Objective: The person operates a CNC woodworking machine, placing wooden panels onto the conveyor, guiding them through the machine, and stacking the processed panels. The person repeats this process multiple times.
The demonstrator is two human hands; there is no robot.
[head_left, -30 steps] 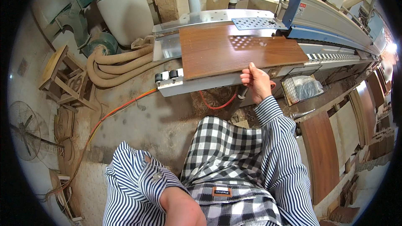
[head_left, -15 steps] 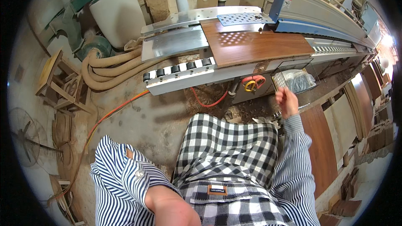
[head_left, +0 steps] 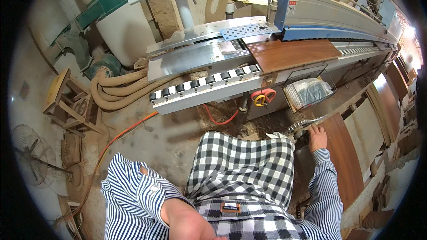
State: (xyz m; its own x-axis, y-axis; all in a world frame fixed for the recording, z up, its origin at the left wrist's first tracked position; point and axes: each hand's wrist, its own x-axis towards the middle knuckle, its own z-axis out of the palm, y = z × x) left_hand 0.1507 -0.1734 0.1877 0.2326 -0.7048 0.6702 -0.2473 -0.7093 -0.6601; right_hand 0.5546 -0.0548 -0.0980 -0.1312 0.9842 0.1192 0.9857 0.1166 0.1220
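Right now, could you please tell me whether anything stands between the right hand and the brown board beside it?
Nothing visible does: the right hand is by the upper left edge of the brown board, though I cannot tell whether they touch.

A brown board [head_left: 293, 57] lies on the long machine [head_left: 336, 15]. A wire basket [head_left: 292, 95] sits at the machine's front. Lower in front of the machine, the right grip [head_left: 317, 138] is at the edge of a second board [head_left: 344, 153], contact unclear. Tan hoses [head_left: 124, 79] curve left of the machine, a wooden stool [head_left: 58, 91] farther left.
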